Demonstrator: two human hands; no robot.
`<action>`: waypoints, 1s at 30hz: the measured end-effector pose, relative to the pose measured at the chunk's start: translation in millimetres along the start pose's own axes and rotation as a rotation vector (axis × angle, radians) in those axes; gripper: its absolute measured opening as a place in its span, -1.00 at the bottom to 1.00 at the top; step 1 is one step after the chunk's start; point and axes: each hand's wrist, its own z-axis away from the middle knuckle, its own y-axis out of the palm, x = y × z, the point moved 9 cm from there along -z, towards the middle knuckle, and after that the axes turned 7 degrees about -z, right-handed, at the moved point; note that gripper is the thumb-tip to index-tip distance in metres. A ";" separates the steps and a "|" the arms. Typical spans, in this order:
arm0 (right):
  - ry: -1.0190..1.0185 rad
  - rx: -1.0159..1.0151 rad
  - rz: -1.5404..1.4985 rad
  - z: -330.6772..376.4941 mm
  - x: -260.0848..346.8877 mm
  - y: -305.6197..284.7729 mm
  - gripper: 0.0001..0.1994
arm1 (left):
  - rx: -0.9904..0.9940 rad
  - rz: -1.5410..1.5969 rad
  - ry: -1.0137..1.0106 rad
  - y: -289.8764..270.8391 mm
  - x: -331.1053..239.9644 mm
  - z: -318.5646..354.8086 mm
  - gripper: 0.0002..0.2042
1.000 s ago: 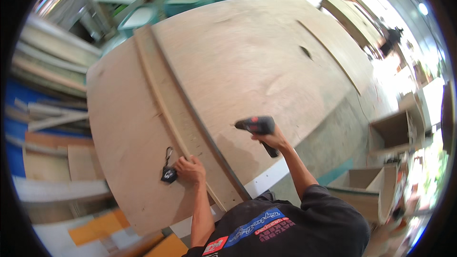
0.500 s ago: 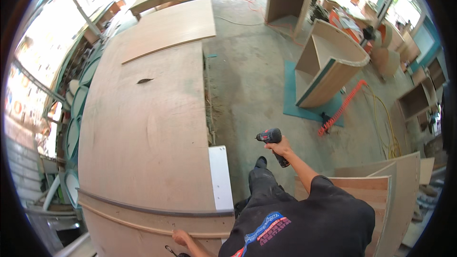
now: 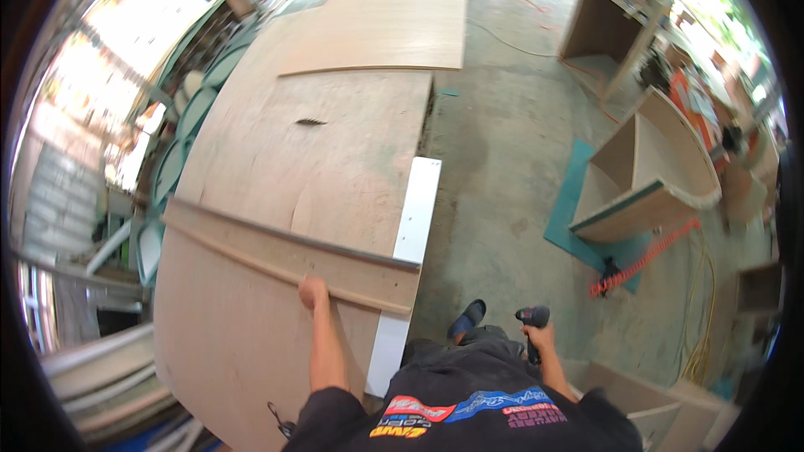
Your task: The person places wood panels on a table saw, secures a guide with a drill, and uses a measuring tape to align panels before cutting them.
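My left hand (image 3: 314, 291) is closed over the near lip of a long narrow wooden board (image 3: 285, 254). That board lies slantwise across the large plywood sheet (image 3: 251, 318) on the work table, its right end over a white strip (image 3: 419, 209) with small holes. In my right hand (image 3: 543, 338) is a black cordless drill (image 3: 533, 316), gripped by its handle and held over the floor right of the table. Its nose points left. Whether a finger presses the trigger is hidden.
A second plywood panel (image 3: 381, 29) lies farther up the sheet. Right, a curved cabinet (image 3: 641, 167) stands on a teal sheet (image 3: 566, 201), beside a coiled red air hose (image 3: 645, 258). Wooden panels (image 3: 636, 393) stand behind my right arm. An open cabinet (image 3: 607, 29) stands far back.
My view has shifted, so the table and board appear higher and more slanted. The drill has come back closer to my body. My left hand stays on the board's lip.
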 end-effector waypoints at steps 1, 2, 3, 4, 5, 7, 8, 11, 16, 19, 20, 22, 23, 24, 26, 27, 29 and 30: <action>-0.002 -0.011 -0.004 12.3 -2.2 -8.9 -0.81 | -0.023 -0.021 -0.066 -7.2 -2.6 2.8 -0.51; -0.007 -0.023 -0.012 16.9 -7.3 -17.2 -0.82 | -0.046 -0.040 -0.129 -11.0 -2.3 5.0 -0.51; 0.018 -0.012 -0.054 21.8 -26.5 -19.7 -0.83 | -0.055 -0.065 -0.118 -12.8 -3.7 8.2 -0.52; 0.045 0.001 -0.094 27.6 -43.8 -20.4 -0.84 | -0.064 -0.092 -0.107 -16.1 -0.6 6.6 -0.52; 0.070 0.026 -0.135 32.9 -50.2 -16.0 -0.86 | -0.043 -0.089 -0.131 -14.0 9.3 -7.0 -0.52; 0.084 -0.005 -0.090 24.1 -49.6 -24.0 -0.87 | -0.038 -0.071 -0.152 -11.7 -3.6 -11.0 -0.52; 0.094 -0.033 -0.071 20.8 -53.1 -29.2 -0.87 | -0.060 -0.065 -0.154 -13.1 -18.3 -1.6 -0.53; 0.092 -0.045 -0.066 16.1 -51.4 -31.7 -0.90 | -0.091 -0.042 -0.142 -23.0 -38.9 8.8 -0.54; 0.146 0.049 -0.097 11.8 -40.0 -18.8 -0.85 | -0.060 -0.015 -0.100 -19.2 -66.8 8.3 -0.56; 0.077 0.103 0.065 -38.7 9.5 -12.2 -0.82 | -0.076 -0.006 -0.084 -7.9 -122.3 16.8 -0.55; 0.054 0.109 0.124 -42.5 25.4 -7.9 -0.81 | -0.052 0.004 -0.075 -5.9 -138.6 17.0 -0.55; 0.039 0.103 0.097 -45.5 63.0 -3.3 -0.79 | -0.037 0.019 -0.062 -1.9 -172.2 14.1 -0.54; 0.029 0.100 0.084 -47.0 82.8 -1.3 -0.77 | -0.047 0.019 -0.060 -0.6 -187.4 12.0 -0.54; 0.003 0.110 0.096 -34.8 98.8 -0.4 -0.77 | -0.049 -0.003 -0.058 1.2 -189.0 11.5 -0.54; -0.088 0.138 0.121 -47.2 149.3 1.9 -0.76 | -0.038 0.035 -0.029 9.8 -212.8 9.5 -0.55; -0.173 0.123 0.168 -67.4 156.1 -1.4 -0.74 | -0.023 0.054 -0.010 16.4 -225.5 12.5 -0.56; -0.143 0.146 0.272 -76.4 205.6 1.8 -0.73 | -0.005 0.044 -0.044 17.5 -235.3 15.8 -0.56; -0.130 0.157 0.320 -77.3 227.4 4.0 -0.72 | 0.000 0.042 -0.060 15.5 -239.0 15.4 -0.56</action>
